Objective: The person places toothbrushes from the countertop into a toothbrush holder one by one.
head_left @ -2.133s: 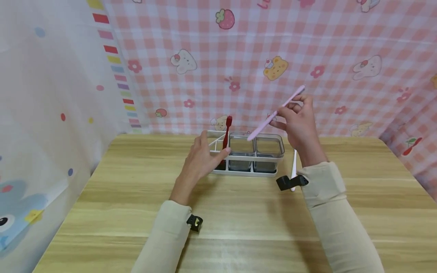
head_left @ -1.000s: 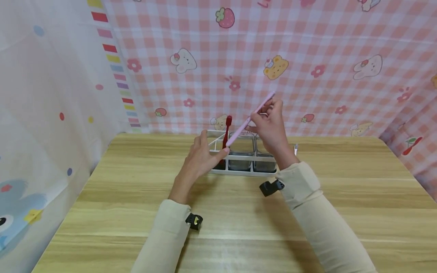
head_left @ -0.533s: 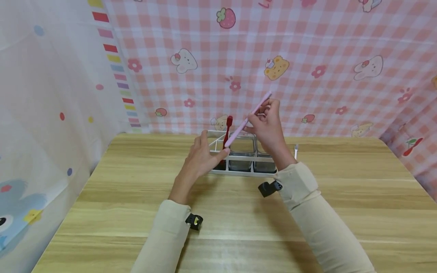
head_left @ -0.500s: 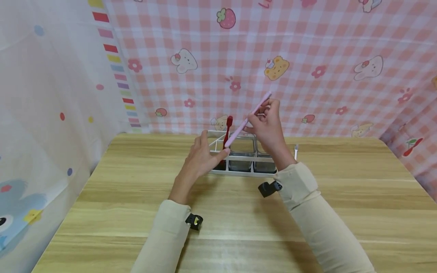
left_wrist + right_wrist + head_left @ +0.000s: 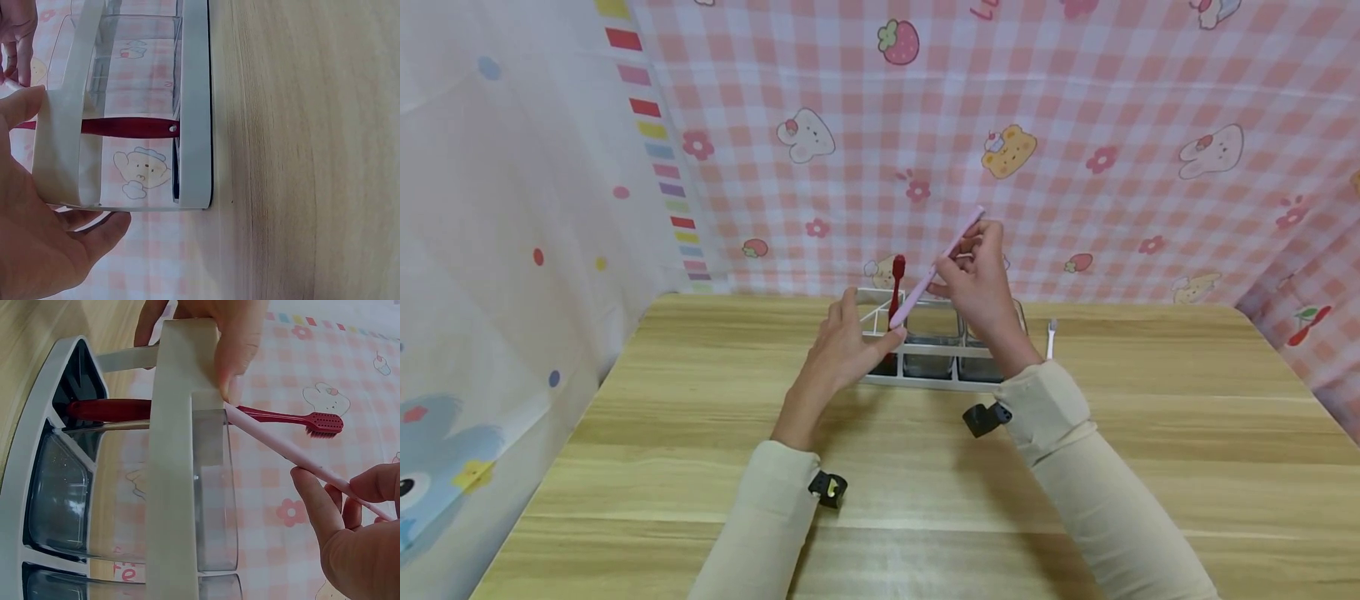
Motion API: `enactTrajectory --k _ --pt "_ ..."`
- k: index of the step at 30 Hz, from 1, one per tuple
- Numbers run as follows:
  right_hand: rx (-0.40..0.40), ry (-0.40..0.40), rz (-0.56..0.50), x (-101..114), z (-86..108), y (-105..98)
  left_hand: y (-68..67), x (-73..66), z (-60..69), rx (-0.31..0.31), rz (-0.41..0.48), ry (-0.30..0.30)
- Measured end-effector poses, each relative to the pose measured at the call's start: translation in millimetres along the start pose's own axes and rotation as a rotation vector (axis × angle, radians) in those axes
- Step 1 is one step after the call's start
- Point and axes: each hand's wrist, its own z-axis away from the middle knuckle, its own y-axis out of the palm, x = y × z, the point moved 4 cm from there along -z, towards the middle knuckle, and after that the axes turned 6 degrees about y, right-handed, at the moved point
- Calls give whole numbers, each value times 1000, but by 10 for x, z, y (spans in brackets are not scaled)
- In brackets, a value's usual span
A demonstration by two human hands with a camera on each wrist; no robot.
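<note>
A white toothbrush holder (image 5: 929, 383) stands at the back of the table. My left hand (image 5: 844, 346) grips its left end, thumb (image 5: 22, 103) on the upper band and fingers beneath in the left wrist view. A red toothbrush (image 5: 896, 287) stands in the left compartment, bristles up. Between thumb and fingers my right hand (image 5: 981, 279) pinches a pink toothbrush (image 5: 917, 292), slanted, handle end down. That lower end (image 5: 240, 417) is at the holder's upper band, close to my left thumb and the red toothbrush. Whether it touches the band I cannot tell.
Two clear cups (image 5: 928, 364) sit in the holder's middle and right compartments. A white toothbrush (image 5: 1051, 337) lies on the wooden table (image 5: 880, 500) right of the holder, partly behind my right sleeve. A pink checked cloth (image 5: 850, 200) hangs behind.
My right hand has moved left and slightly down with the pink toothbrush, bringing its lower end from above the cups to the left compartment. The left hand stays on the holder.
</note>
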Motion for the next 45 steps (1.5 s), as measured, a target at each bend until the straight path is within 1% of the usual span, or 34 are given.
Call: enactTrajectory --k 6,11,16,20,26,35,38,42,45 --pt "15 -4 22 -18 -8 34 0 0 1 -8 1 13" --pt "34 -4 37 -35 -9 67 1 3 2 -6 8 11" --pt "30 -6 59 -47 -6 96 -2 6 -5 -9 10 20" --pt "29 -7 65 -66 -11 124 -19 0 -10 -23 3 27" --pt "17 -30 136 -70 -1 142 -28 -13 -12 -24 7 31" --pt "21 -38 190 -95 14 179 -25 -6 -7 -28 21 33" --pt "38 -30 186 -117 36 197 -16 -7 0 -29 30 30" --pt "63 -6 154 -154 54 218 -2 -1 4 -31 31 29" --pt "67 -1 148 -186 54 230 2 1 4 -36 30 36"
